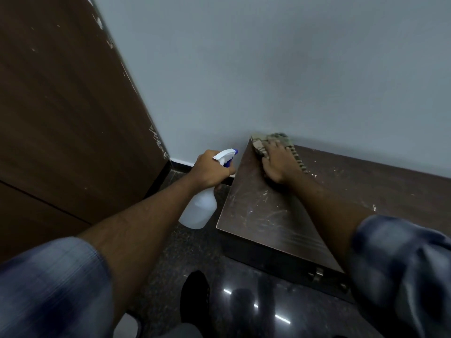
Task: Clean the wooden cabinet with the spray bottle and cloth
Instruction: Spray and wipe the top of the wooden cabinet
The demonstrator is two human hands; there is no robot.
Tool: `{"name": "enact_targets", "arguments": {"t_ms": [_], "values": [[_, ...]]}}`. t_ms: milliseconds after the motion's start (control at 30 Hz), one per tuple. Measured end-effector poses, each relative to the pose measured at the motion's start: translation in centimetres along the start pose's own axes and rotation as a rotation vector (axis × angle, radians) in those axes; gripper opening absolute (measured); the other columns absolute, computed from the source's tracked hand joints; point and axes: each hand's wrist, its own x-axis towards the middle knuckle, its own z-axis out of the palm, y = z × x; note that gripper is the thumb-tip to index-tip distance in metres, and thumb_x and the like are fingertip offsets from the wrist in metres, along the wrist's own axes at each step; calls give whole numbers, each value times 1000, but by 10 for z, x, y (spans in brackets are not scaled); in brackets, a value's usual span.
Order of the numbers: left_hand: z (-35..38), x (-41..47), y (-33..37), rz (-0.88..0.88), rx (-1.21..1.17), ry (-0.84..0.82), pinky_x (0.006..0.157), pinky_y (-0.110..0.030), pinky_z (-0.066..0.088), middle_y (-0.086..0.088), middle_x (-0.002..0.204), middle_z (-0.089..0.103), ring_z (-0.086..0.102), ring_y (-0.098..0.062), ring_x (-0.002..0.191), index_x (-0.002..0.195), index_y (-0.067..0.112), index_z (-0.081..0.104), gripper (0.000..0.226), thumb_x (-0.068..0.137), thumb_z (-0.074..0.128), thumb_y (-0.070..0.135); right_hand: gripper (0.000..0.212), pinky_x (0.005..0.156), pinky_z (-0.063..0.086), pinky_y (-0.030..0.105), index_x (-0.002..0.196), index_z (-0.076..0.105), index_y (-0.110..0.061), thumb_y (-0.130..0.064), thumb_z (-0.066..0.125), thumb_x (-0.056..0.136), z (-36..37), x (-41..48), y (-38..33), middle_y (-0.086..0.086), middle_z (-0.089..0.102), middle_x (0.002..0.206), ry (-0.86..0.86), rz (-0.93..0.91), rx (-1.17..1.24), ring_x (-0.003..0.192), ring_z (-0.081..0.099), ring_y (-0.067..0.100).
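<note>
A low dark wooden cabinet (263, 215) stands against the wall, its top scuffed and speckled with pale dust. My right hand (278, 162) lies flat on a striped beige cloth (258, 142), pressing it onto the cabinet's far left corner by the wall. My left hand (210, 169) grips the neck of a white spray bottle (200, 211) with a white and blue trigger head. The bottle hangs in the air just left of the cabinet, above the floor, its nozzle pointing right.
A tall brown wooden door or panel (61, 113) fills the left side. A grey wall (268, 69) runs behind the cabinet. The floor (244, 301) is dark, glossy stone. My dark shoe (195, 296) is near the cabinet's front, where a metal handle (317, 274) shows.
</note>
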Motion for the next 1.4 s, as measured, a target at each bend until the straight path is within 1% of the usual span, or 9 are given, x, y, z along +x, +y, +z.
{"name": "enact_targets", "arguments": {"t_ms": [167,267,433,533,833,1000,1167,1300,1400], "values": [[-2,3,1,72,66,-16,57,-26,50,-12,85,72,61,-22,66,94,6,74,16,81,75,15,60,125,20,37,154,39,-15,-33,40,97,13,-21,-7,6,33,163,-100,-465,-4,151,29,22],[1,3,1,82,79,2,68,-34,56,-13,91,77,63,-20,71,94,11,77,17,78,75,16,58,126,16,39,157,33,-9,-29,41,102,-6,11,-8,14,24,166,-2,-129,-14,153,24,30],[3,-1,-1,56,75,32,46,-11,45,-11,88,78,62,-12,61,96,15,79,22,75,77,22,53,123,21,44,148,46,-13,-37,36,101,12,-5,-31,10,41,158,-58,-503,-184,148,32,26],[4,-9,-1,22,30,9,43,-19,47,-15,79,73,59,-15,48,88,11,75,18,74,74,22,61,127,7,43,161,24,-12,-37,32,105,5,-2,-17,11,18,168,7,-77,-120,157,10,26],[-3,-71,-12,-12,49,-36,46,-29,47,-26,75,71,57,-25,38,89,0,71,13,83,72,12,58,125,18,40,159,30,-12,-23,42,103,16,-130,6,11,29,165,107,163,158,154,23,25],[4,-103,-28,-72,50,-37,41,-30,47,-21,70,74,58,-25,38,87,9,78,11,80,74,16,61,127,11,44,162,22,-22,-38,29,103,25,-179,7,1,16,170,-19,-86,45,157,11,20],[0,-112,-29,-65,25,13,42,-32,52,-21,72,74,59,-23,37,88,7,74,13,82,74,18,63,127,6,48,163,13,-16,-38,29,107,18,-137,-17,9,7,170,18,281,11,157,4,27],[-10,-112,-29,-66,-6,30,43,-27,48,-15,73,75,59,-22,39,94,13,76,12,85,77,22,62,127,4,48,163,13,-24,-44,20,104,54,-170,-55,1,5,171,-88,-255,-139,158,3,23],[-13,-116,-44,-73,-16,57,43,-27,48,-10,70,72,59,-19,41,89,14,75,8,86,78,21,60,127,3,46,164,10,-26,-41,22,107,38,-135,-36,0,7,171,-79,-109,-92,158,4,23]]}}
